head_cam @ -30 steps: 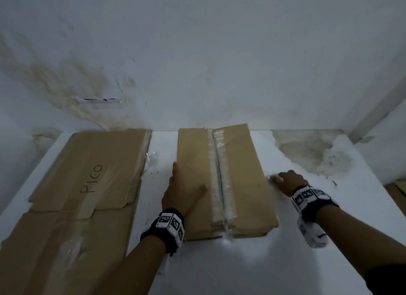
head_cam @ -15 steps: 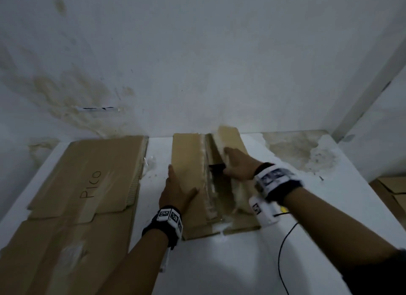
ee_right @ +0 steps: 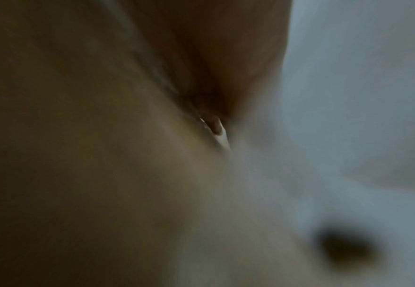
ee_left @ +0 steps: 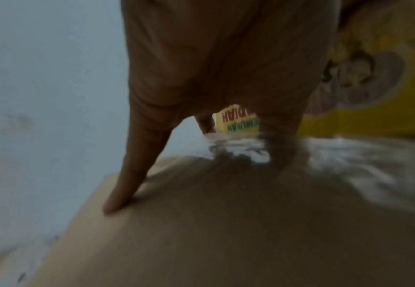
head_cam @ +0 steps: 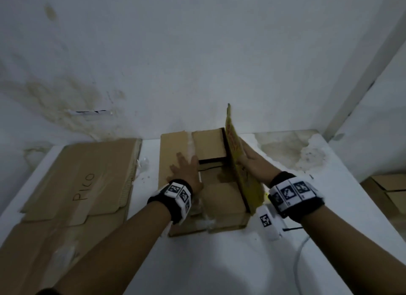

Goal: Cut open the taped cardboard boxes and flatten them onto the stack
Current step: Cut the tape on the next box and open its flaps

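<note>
A brown cardboard box (head_cam: 219,195) lies on the white table, its top seam split with torn clear tape (ee_left: 238,149) along it. My left hand (head_cam: 185,169) presses flat on the left flap (head_cam: 171,149), fingers (ee_left: 123,184) spread and straight. The right flap (head_cam: 238,160) stands upright and shows a yellow printed inner face (ee_left: 373,97). My right hand (head_cam: 252,163) lies against that flap's outer side with straight fingers; the right wrist view is a blur of palm (ee_right: 226,68) and cardboard (ee_right: 103,155). The stack of flattened cardboard (head_cam: 77,185), marked "PIKO", lies to the left.
The white table (head_cam: 219,261) ends at a stained wall (head_cam: 197,64) just behind the box. More brown boxes (head_cam: 391,191) sit low beyond the table's right edge. A thin cable (head_cam: 301,246) hangs from my right wrist.
My right hand came in from the table, took the right flap and swung it up to upright. The left hand slid a little forward on the left flap.
</note>
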